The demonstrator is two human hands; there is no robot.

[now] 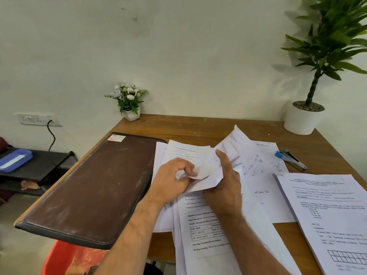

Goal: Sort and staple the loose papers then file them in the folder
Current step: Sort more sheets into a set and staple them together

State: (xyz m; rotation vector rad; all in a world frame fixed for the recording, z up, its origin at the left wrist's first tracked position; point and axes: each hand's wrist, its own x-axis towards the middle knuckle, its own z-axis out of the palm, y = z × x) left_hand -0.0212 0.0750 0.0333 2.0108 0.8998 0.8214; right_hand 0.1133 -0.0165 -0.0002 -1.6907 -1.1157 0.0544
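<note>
Still sorting: nothing seen stapled, nothing filed.

Folder (93, 187) closed at 9 o'clock of the loose papers (216, 231); stapler (291, 159) idle at 2 o'clock, well apart; one neat stack (327, 211) at 3 o'clock. Left hand (172, 177) curled, pinching the lifted sheets (208, 165); right hand (226, 187) gripping same sheets from beneath, thumb on top.

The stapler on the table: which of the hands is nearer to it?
Right. The right hand holds papers left of the stapler; the left hand is farther left, beside the folder.
</note>
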